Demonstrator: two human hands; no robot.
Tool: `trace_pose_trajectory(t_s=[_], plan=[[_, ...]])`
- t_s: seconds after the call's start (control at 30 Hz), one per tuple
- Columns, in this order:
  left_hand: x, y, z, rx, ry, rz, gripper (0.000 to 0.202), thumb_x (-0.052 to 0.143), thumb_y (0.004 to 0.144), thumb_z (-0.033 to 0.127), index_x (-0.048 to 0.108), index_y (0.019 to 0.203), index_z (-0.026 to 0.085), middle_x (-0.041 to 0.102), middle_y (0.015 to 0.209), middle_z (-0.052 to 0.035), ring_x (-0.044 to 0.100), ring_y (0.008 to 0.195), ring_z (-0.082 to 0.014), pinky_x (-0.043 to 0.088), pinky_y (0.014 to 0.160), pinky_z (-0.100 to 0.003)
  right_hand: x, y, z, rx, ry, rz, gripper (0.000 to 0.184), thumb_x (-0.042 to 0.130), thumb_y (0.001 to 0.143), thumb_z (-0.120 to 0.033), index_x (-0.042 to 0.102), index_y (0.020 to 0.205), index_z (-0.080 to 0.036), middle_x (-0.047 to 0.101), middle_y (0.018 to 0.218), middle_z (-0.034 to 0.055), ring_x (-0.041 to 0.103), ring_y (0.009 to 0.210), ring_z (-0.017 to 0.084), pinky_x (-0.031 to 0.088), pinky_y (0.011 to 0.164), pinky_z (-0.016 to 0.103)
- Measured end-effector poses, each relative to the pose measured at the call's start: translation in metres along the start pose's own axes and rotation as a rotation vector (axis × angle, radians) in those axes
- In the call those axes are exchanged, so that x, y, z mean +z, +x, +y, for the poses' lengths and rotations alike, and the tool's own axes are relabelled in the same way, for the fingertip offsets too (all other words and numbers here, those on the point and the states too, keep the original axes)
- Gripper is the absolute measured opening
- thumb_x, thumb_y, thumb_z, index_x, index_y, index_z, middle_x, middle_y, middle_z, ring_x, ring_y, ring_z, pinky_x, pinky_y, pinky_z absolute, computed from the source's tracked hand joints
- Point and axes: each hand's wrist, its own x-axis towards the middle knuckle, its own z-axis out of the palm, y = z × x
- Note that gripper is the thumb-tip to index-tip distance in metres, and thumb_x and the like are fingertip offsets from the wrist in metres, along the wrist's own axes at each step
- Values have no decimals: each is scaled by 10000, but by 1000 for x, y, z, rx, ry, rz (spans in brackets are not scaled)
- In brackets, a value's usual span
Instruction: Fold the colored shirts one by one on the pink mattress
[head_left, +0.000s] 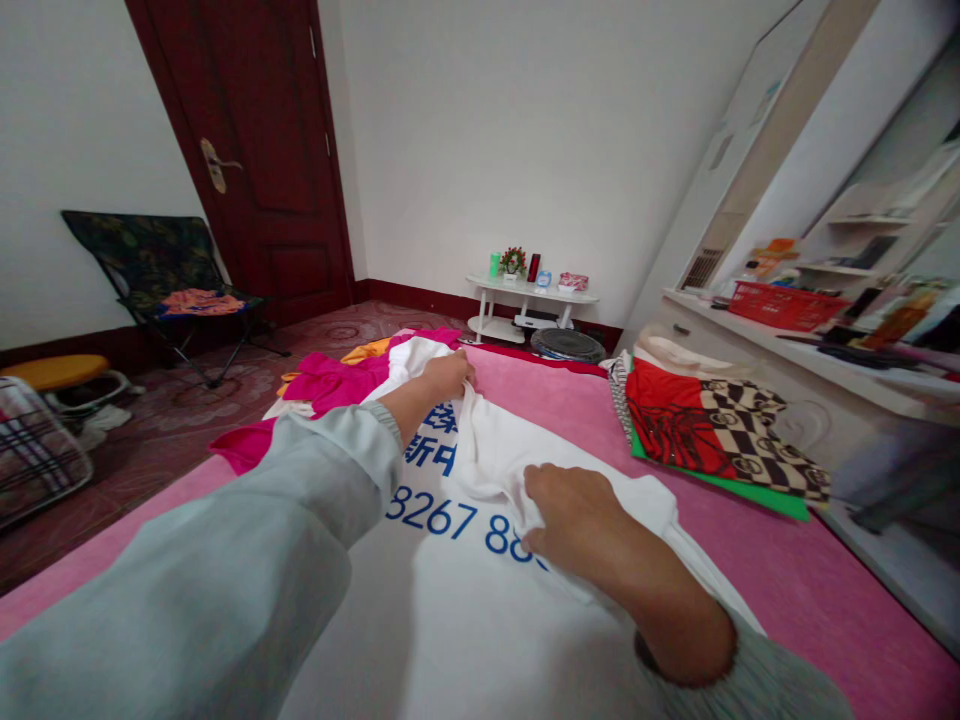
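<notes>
A white T-shirt (480, 610) with blue characters and digits lies spread on a pink bed cover (795, 590). Its right side is partly turned over toward the middle. My left hand (448, 376) reaches to the far end of the shirt, fingers closed on the cloth near the collar. Nearer to me, my right hand (564, 512) grips the folded-over cloth on the right, thumb and fingers pinching it beside the printed digits. Part of the print is hidden beneath the fold and my left arm.
Bright pink clothes (337, 382) lie loosely at the bed's far left. Folded clothes (675, 410) are stacked on the right, by a white dresser bearing a red basket (784, 305). Beyond the bed stand a small white table (532, 290) and a folding chair (146, 260).
</notes>
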Motion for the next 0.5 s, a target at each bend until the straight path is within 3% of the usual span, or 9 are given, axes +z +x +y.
trace_pose_trajectory(t_s=[0.1, 0.23, 0.3, 0.4, 0.5], plan=[[-21, -6, -6, 36, 122, -18, 161, 647, 694, 151, 713, 832, 202, 629, 1050, -69, 626, 947, -248, 477, 834, -329, -8, 4, 14, 48, -30, 35, 192, 599, 739, -226, 692, 902, -185, 701, 916, 112, 662, 894, 286, 427, 687, 321], [-62, -23, -14, 83, 365, 89, 213, 561, 795, 231, 689, 965, 240, 618, 1100, -57, 621, 964, -234, 478, 774, -302, -28, -1, 51, 243, 15, 258, 168, 559, 767, -252, 706, 846, -236, 711, 872, 71, 658, 850, 247, 369, 602, 276], [-80, -38, -16, 113, 450, 65, 225, 556, 802, 252, 688, 984, 264, 635, 1098, -43, 628, 949, -229, 478, 752, -294, -38, -7, 69, 289, 46, 317, 157, 560, 776, -285, 710, 800, -245, 708, 835, 56, 652, 809, 228, 344, 568, 263], [-96, -63, -18, 139, 514, -90, 236, 554, 806, 285, 699, 992, 285, 680, 1052, -34, 638, 948, -238, 477, 785, -308, -42, -15, 84, 164, 173, 209, 119, 591, 739, -268, 691, 696, -220, 679, 669, 28, 629, 653, 172, 343, 529, 234], [-95, -77, -16, 43, 418, -404, 227, 601, 755, 265, 710, 954, 263, 723, 882, -26, 673, 835, -218, 499, 762, -295, -35, -14, 83, 41, 412, -45, 88, 565, 695, -189, 635, 641, -188, 591, 467, -4, 561, 464, 131, 352, 465, 209]])
